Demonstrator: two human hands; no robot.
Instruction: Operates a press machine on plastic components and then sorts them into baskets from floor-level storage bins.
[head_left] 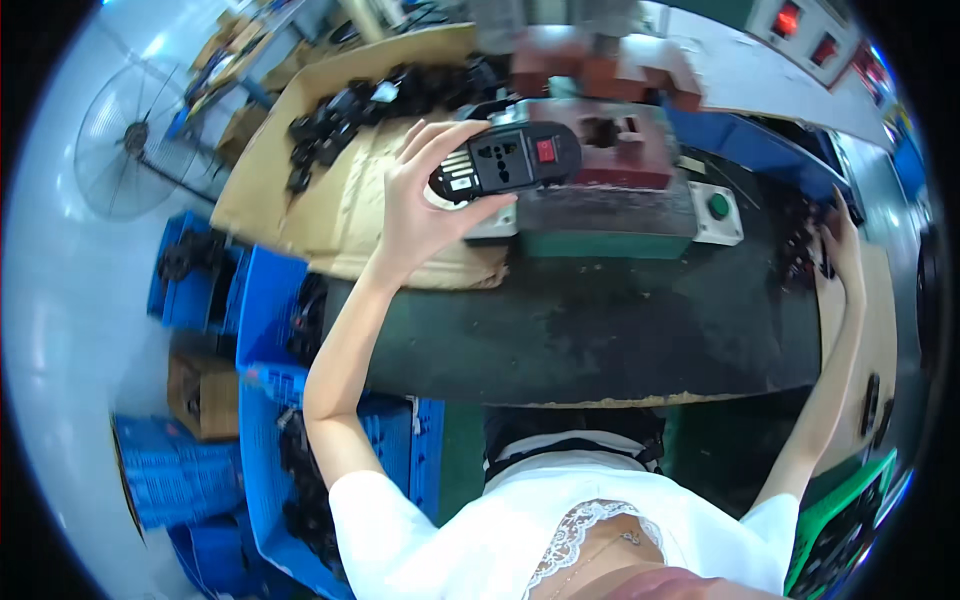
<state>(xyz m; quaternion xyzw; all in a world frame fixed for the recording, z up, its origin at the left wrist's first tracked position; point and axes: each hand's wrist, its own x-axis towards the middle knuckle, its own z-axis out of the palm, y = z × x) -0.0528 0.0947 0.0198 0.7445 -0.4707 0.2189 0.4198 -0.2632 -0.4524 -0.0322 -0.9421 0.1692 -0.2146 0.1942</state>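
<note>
My left hand (pixel 425 190) is closed around a black power socket unit (pixel 505 162). The unit has rounded ends, a red rocker switch, a universal outlet and a row of pale slots. It is held up just in front of a dark red block (pixel 625 150) on a machine bed, partly covering it. Far to the right, my right hand (pixel 843 245) reaches over a heap of small dark parts (pixel 803 240) with fingers apart. Whether its fingertips touch a part is hard to make out.
An open cardboard box (pixel 350 200) of black parts lies left of the fixture. A green push button (pixel 718 206) sits on a white box beside it. Blue crates (pixel 255 480) of dark parts stand to the left; a green crate (pixel 840 510) is at lower right. Behind is a fan (pixel 135 140).
</note>
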